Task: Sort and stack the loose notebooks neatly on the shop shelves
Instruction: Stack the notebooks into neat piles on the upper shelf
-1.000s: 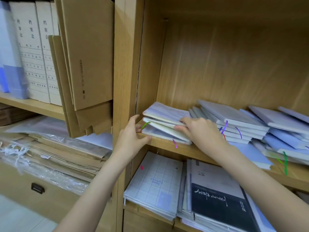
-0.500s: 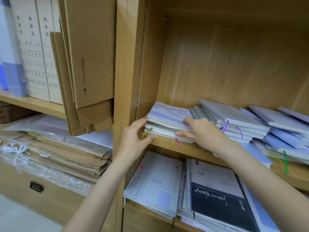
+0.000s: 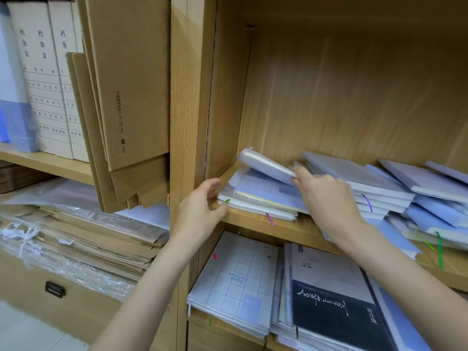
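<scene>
The right hand pinches the top notebook at its right end, tilted above the left stack; long axis runs left-right; the left hand, grip released, waits near the stack's left edge.

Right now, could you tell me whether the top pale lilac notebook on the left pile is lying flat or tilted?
Tilted: the top pale lilac notebook slopes down to the right, where the right hand grips it above the left pile.

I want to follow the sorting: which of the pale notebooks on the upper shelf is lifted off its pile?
The topmost pale lilac notebook of the leftmost pile, tilted upward, gripped by the right hand.
</scene>
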Demonstrator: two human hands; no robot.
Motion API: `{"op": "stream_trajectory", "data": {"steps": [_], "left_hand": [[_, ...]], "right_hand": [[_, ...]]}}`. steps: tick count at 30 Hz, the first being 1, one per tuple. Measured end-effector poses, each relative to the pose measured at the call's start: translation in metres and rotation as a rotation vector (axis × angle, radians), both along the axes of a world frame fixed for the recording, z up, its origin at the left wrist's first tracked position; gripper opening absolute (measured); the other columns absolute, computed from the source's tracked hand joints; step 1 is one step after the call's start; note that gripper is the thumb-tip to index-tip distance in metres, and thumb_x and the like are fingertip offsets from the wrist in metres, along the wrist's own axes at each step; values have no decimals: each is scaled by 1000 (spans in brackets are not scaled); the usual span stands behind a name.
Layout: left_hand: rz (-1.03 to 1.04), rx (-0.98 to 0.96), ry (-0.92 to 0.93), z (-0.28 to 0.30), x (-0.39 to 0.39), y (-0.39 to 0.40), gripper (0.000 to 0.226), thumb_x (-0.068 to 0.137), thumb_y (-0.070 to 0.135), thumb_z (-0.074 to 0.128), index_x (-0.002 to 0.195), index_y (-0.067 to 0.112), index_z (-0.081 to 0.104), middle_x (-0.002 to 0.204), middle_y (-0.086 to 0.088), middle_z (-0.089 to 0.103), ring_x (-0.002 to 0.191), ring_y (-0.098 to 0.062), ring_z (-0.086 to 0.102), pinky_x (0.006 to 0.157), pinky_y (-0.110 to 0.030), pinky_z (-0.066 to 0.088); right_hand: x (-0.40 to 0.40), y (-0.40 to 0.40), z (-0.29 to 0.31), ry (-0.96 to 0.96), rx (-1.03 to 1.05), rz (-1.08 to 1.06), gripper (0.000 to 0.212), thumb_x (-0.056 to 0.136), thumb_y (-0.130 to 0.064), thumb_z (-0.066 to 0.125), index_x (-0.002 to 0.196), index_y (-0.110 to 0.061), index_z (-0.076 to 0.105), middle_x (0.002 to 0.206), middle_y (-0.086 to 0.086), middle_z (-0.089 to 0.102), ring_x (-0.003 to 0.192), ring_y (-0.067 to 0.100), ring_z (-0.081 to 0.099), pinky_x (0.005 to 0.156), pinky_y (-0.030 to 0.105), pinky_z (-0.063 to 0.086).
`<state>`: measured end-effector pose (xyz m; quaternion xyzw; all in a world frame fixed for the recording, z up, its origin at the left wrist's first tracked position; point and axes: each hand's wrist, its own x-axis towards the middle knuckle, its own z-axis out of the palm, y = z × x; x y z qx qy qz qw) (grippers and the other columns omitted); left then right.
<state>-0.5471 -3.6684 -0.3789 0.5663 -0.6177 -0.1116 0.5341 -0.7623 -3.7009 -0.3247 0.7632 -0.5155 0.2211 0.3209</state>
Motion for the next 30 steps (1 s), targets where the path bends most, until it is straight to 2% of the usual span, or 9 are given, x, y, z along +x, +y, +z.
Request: {"op": "stream_trajectory", "data": {"steps": [2, 5, 12, 16, 18, 21, 23, 26, 30], "left_hand": [[53, -2, -165, 6, -6, -1, 58, 83, 20, 65, 136, 22, 42, 130, 9, 54, 124, -12, 45, 104, -31, 29], [17, 123, -238, 14, -18, -6, 66, 81, 28, 67, 139, 23, 36, 132, 9, 53, 126, -15, 44, 107, -35, 25], [-223, 220, 390, 42, -33, 4, 61, 82, 5, 65, 136, 17, 40, 121, 6, 55, 108, -10, 52, 87, -28, 40], [-198, 253, 609, 58, -43, -11, 50, 88, 6, 60, 134, 11, 41, 122, -11, 58, 107, -24, 59, 92, -36, 51], [-192, 313, 724, 60, -50, -22, 44, 89, 3, 58, 129, 4, 42, 121, -15, 57, 107, -28, 59, 79, -32, 57], [-214, 361, 854, 61, -55, -25, 41, 90, -3, 53, 129, -4, 42, 121, -19, 56, 94, -26, 63, 64, -27, 58], [-238, 314, 975, 62, -57, -12, 39, 90, -5, 51, 128, -6, 43, 113, -19, 59, 83, -22, 64, 61, -25, 58], [-201, 111, 1019, 64, -53, 19, 40, 91, -1, 53, 130, 0, 47, 94, -9, 63, 81, -17, 67, 64, -20, 57], [-146, -2, 907, 57, -32, 60, 52, 91, 1, 54, 139, 11, 38, 105, -13, 64, 86, -17, 67, 69, -19, 57]], "right_hand": [[-4, 6, -3, 33, -18, -48, 41, 75, -4, 72, 112, -13, 59, 57, 7, 56, 44, 33, 53, 44, 21, 15], [-2, 19, -3, 126, -9, -124, 50, 44, 8, 80, 87, -11, 63, 44, 5, 44, 30, 27, 38, 49, 17, -2], [5, 24, 3, 122, 38, -165, 45, 36, 4, 81, 72, -10, 59, 38, 5, 44, 30, 24, 44, 50, 17, -4], [6, 28, 9, 95, 67, -194, 37, 54, -7, 84, 72, -17, 53, 42, 2, 39, 38, 29, 45, 47, 19, -1], [4, 32, 13, -8, 62, -145, 36, 51, -18, 89, 55, -14, 54, 34, 4, 40, 29, 28, 42, 51, 14, -2], [0, 25, 8, 26, 108, -125, 20, 75, -28, 76, 71, -15, 61, 50, 6, 57, 44, 29, 56, 48, 19, 1], [-2, 26, 10, -13, 99, -130, 29, 53, -17, 88, 71, -17, 65, 40, 1, 47, 29, 24, 40, 51, 15, -3], [-5, 25, 15, -36, -124, -32, 35, 47, 1, 77, 78, -14, 71, 39, 1, 42, 24, 22, 35, 56, 11, -2], [-9, 36, 11, -36, -201, -6, 32, 47, 1, 72, 75, -14, 69, 42, 1, 47, 30, 22, 44, 55, 12, -3]]}}
